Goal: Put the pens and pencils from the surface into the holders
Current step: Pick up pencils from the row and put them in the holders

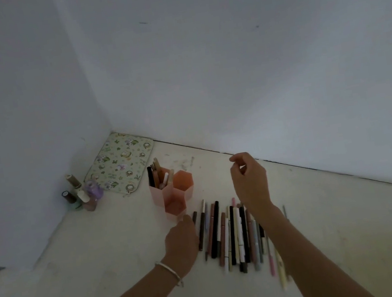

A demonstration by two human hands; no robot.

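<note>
Pens and pencils [230, 234] lie in a loose row on the pale surface [107, 276], side by side, their long axes running from the near edge toward the back wall, slightly fanned. Just beyond the row's left end, toward the back left corner, stands a pink holder [170, 190] made of three joined six-sided cups; the rearmost cup already has several pens upright in it, and the other two look empty (their insides are only partly visible). The left hand [182, 242] is low at the left end of the row, palm down, fingertips reaching to the outermost dark pen near its far tip; its fingers are hidden from this angle, so I cannot tell whether it has pinched anything yet. The right hand [249, 181] hovers above the row's far end, fingers loosely curled with thumb and forefinger close together, and nothing visible between them. The left hand is clearly the nearer one to both the outer pens and the holder, so the coming pickup probably falls to it: a pinch across a pen's narrow width, then a turn to upright before dropping it into a cup. Nail polish bottles [82, 193] and a patterned mat [121, 164] sit in the back left corner, apart from the work.
</note>
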